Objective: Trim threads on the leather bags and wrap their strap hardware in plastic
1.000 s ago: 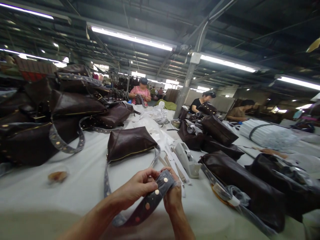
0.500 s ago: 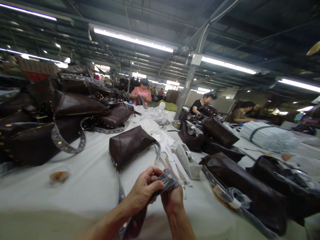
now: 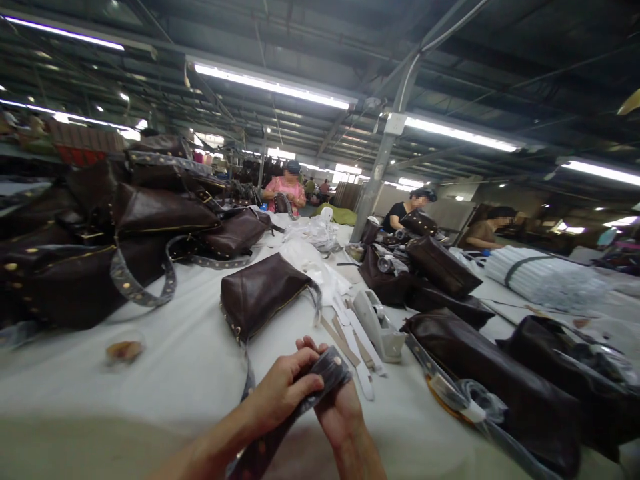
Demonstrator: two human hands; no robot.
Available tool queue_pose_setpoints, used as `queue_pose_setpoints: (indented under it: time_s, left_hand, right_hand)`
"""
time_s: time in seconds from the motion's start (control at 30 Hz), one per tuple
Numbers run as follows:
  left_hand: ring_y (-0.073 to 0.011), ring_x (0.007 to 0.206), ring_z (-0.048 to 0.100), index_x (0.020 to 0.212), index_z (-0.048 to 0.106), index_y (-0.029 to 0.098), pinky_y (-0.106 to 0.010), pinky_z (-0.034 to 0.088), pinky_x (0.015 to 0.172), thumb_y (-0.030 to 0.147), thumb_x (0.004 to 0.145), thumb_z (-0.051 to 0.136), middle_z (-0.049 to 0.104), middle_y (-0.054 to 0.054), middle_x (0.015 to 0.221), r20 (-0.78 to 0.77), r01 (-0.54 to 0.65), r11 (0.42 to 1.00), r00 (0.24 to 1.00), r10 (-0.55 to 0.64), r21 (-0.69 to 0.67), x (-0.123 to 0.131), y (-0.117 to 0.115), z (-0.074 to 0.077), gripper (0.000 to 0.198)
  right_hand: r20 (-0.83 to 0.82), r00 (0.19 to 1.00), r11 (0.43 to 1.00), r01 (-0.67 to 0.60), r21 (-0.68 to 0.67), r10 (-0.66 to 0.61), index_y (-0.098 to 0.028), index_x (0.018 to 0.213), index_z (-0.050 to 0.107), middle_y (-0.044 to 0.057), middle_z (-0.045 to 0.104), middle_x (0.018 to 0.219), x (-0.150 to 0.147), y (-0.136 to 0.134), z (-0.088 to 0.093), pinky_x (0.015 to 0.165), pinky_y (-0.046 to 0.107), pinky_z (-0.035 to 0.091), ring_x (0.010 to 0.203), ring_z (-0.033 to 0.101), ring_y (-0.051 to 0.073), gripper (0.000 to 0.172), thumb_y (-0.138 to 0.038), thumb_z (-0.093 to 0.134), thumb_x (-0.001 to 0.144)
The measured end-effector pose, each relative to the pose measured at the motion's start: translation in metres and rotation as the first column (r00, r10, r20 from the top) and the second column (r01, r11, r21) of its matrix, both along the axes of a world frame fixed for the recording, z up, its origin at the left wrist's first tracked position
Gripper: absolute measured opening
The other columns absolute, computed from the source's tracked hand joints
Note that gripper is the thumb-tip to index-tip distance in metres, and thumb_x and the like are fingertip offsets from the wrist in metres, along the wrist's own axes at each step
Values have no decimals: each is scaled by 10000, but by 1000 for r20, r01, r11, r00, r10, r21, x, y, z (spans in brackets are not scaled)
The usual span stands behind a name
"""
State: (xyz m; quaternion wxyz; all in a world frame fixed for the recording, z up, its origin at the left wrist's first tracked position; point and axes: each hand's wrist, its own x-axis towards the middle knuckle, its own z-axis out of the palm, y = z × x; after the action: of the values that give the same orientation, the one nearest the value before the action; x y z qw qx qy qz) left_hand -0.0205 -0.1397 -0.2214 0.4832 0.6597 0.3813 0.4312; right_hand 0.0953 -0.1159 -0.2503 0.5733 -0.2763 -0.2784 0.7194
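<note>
A dark brown bag strap (image 3: 332,368), studded with metal rivets and covered in clear plastic film, runs through both my hands above the table. My left hand (image 3: 285,390) is closed round it, thumb on top. From underneath, my right hand (image 3: 344,415) grips the end of the strap; some of its fingers are hidden behind it. The rest of the strap hangs down toward the bottom edge. Just beyond my hands a dark brown leather bag (image 3: 265,290) lies on the white-covered table (image 3: 165,380), its own wrapped strap trailing at the near side.
A pile of brown bags (image 3: 160,210) fills the left. Right of my hands stand a grey tape dispenser (image 3: 377,327), white and beige strips (image 3: 357,357) and more bags (image 3: 480,367). Bundled white tubes (image 3: 545,277) lie farther right. Co-workers sit across the table, one in pink (image 3: 286,190).
Both hands have shifted slightly down with the strap, whose studded end now slants more to the left. The view has swung a little.
</note>
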Motion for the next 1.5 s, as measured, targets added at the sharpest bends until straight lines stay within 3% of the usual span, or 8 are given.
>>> queue_pose_setpoints:
  time_s: [0.17,0.3,0.4,0.57,0.7,1.07,1.27,1.5]
  left_hand:
    - [-133,697,457,814,563,157,-234,352,641,308,772,564,532,18,737,58,-15,997,998,19,-77,-7,6,6,156]
    - [-115,626,423,779,551,157,-226,310,573,293,763,568,490,46,656,-81,0,993,997,-9,-118,-18,11,12,139]
    - [-117,647,440,764,561,160,-219,329,587,246,744,576,508,47,668,-162,73,994,983,-85,-78,-21,12,16,89]
    - [-126,687,461,819,599,155,-216,353,618,233,731,590,541,37,712,-173,90,993,980,-103,-81,-17,12,15,118]
    - [-103,609,408,754,591,152,-208,306,547,290,721,639,473,60,630,-197,131,967,965,-175,-220,-24,12,16,150]
    - [-64,444,376,1060,598,177,-186,270,430,284,584,777,490,98,570,78,332,828,939,-334,-452,-37,5,20,520]
    - [-84,549,492,932,595,187,-169,346,467,162,690,609,520,57,655,-110,240,927,953,-281,-287,-25,-12,35,243]
    - [-101,578,521,1036,458,238,-212,443,467,267,734,593,508,27,854,176,225,910,969,-172,-350,-7,-20,17,333]
  right_hand:
    - [390,905,963,66,263,-168,-196,1123,629,102,703,1076,19,3,0,892,446,519,1030,651,274,419,-331,683,730]
    - [695,490,665,-273,695,-526,-222,1331,490,106,536,1368,51,5,16,1068,485,369,1285,468,304,678,-107,633,678]
    - [767,182,526,-631,571,-615,-196,1227,541,113,614,1207,58,2,36,933,414,458,1124,569,285,562,-67,555,680]
    - [748,-141,563,-751,347,-649,-204,827,523,45,609,844,46,3,51,571,272,341,689,570,186,279,-19,490,620]
    - [798,-39,507,-791,343,-601,-222,770,465,1,590,731,50,4,42,557,275,264,642,538,170,251,-36,468,602]
    - [837,257,579,-623,526,-484,-220,865,548,-8,597,713,61,-2,34,569,246,345,639,552,163,282,-55,431,669]
    - [835,396,588,-592,551,-383,-230,884,620,-13,629,748,66,-1,37,598,241,383,671,560,162,315,-59,455,677]
    - [700,636,707,-327,626,-326,-219,986,671,39,700,862,61,-1,25,669,288,468,718,622,204,252,-373,556,822]
